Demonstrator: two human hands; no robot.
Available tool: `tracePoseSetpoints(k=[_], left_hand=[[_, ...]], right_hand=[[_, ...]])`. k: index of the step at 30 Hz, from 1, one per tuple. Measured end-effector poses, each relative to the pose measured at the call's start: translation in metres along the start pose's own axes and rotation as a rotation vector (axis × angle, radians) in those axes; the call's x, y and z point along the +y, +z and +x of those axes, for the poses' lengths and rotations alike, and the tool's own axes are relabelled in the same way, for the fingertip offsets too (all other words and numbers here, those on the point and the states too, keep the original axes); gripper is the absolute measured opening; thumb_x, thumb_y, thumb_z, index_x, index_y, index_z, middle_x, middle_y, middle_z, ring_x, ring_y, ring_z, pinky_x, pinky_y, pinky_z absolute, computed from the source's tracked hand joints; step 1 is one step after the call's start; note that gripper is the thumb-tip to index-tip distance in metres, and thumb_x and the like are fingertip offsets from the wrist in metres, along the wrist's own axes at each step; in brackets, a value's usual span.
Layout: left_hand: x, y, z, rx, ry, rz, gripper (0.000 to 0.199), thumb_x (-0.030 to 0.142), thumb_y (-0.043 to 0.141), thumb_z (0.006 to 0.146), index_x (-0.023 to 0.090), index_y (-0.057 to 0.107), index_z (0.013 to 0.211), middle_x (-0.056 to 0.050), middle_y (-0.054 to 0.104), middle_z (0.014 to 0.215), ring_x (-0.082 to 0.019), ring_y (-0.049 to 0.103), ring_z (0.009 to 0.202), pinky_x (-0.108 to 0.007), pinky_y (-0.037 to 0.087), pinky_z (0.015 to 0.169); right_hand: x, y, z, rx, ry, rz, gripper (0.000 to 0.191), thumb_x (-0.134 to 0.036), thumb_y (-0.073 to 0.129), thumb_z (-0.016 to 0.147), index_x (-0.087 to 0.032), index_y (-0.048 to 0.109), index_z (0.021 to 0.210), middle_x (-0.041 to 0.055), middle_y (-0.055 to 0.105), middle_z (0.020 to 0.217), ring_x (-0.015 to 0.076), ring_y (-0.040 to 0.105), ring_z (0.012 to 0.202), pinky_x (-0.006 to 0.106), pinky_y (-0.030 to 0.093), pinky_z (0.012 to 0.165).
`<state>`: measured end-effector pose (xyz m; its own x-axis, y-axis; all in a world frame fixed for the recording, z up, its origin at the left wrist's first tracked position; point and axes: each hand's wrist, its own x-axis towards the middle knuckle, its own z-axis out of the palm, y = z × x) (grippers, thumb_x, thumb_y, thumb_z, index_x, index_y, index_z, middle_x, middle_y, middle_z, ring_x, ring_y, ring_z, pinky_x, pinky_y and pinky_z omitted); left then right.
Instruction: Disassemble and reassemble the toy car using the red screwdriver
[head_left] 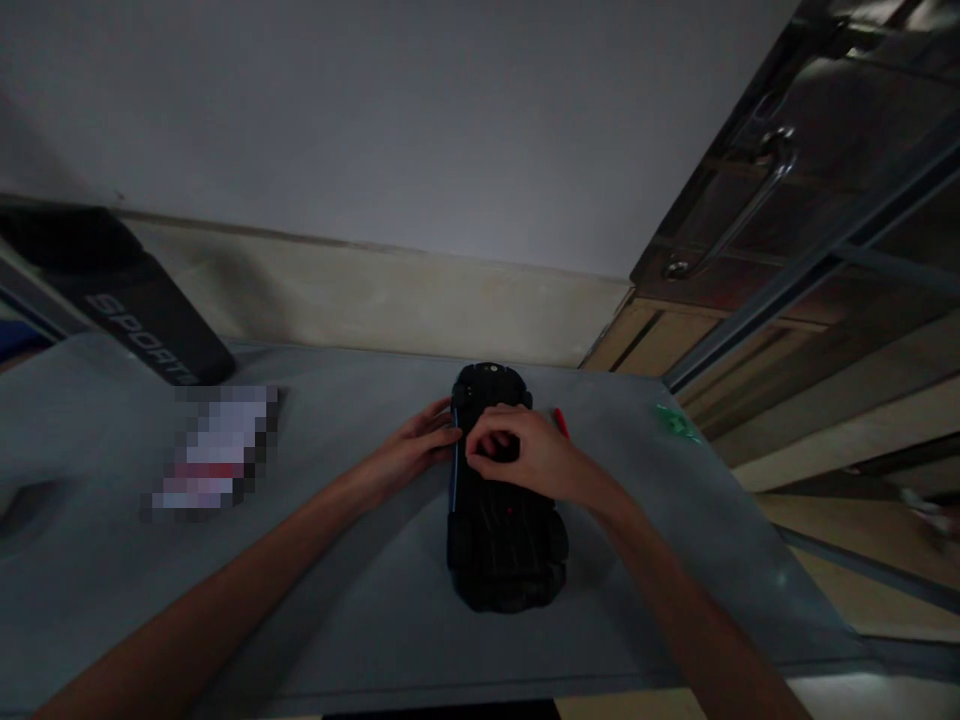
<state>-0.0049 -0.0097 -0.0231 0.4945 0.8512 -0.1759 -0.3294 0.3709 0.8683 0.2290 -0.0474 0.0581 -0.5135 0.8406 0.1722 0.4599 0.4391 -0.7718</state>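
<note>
A black toy car (499,540) lies upside down on the grey tabletop, its wheels and underside facing up. Against the car's left side rests my left hand (420,444), its fingers extended and apart. Over the middle of the underside is my right hand (517,448), thumb and forefinger curled together in a pinch; anything between the fingertips is too small to make out. Just beyond the right hand, a red object (561,423) lies beside the car, partly hidden.
A black bottle-like case marked SPORT (161,310) leans at the back left, near a blurred flat item (217,450). Green crumpled plastic (678,423) lies near the table's (315,600) right edge. A wall rises behind; metal bars and a door handle (739,220) are at right.
</note>
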Motion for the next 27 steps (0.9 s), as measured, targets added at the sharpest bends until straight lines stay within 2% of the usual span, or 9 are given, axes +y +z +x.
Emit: tracePoseSetpoints(k=[5, 12, 27], left_hand=[[-0.002, 0.000, 0.001, -0.017, 0.021, 0.005, 0.070, 0.033, 0.105, 0.085, 0.027, 0.082, 0.151, -0.013, 0.084, 0.151, -0.034, 0.078, 0.140, -0.043, 0.060, 0.114], [-0.002, -0.001, 0.002, -0.011, 0.015, -0.014, 0.064, 0.031, 0.107, 0.081, 0.029, 0.086, 0.142, -0.007, 0.086, 0.139, -0.030, 0.079, 0.132, -0.037, 0.060, 0.108], [-0.004, -0.004, 0.002, -0.019, 0.024, 0.004, 0.063, 0.031, 0.103, 0.088, 0.029, 0.083, 0.147, -0.011, 0.082, 0.150, -0.032, 0.077, 0.138, -0.043, 0.057, 0.116]], right_hand=[[-0.002, 0.006, 0.006, 0.022, 0.005, -0.099, 0.017, -0.006, 0.086, 0.097, -0.023, 0.083, 0.094, -0.0041, 0.067, 0.086, 0.0157, 0.060, 0.081, 0.032, 0.045, 0.081], [-0.009, 0.008, 0.008, 0.031, 0.046, -0.211, 0.019, -0.003, 0.087, 0.097, -0.021, 0.084, 0.096, -0.0042, 0.066, 0.086, 0.0155, 0.059, 0.080, 0.033, 0.044, 0.083], [-0.006, 0.014, 0.004, 0.099, 0.025, -0.165, 0.016, -0.011, 0.085, 0.103, -0.024, 0.082, 0.095, -0.0033, 0.067, 0.086, 0.0171, 0.060, 0.082, 0.034, 0.045, 0.083]])
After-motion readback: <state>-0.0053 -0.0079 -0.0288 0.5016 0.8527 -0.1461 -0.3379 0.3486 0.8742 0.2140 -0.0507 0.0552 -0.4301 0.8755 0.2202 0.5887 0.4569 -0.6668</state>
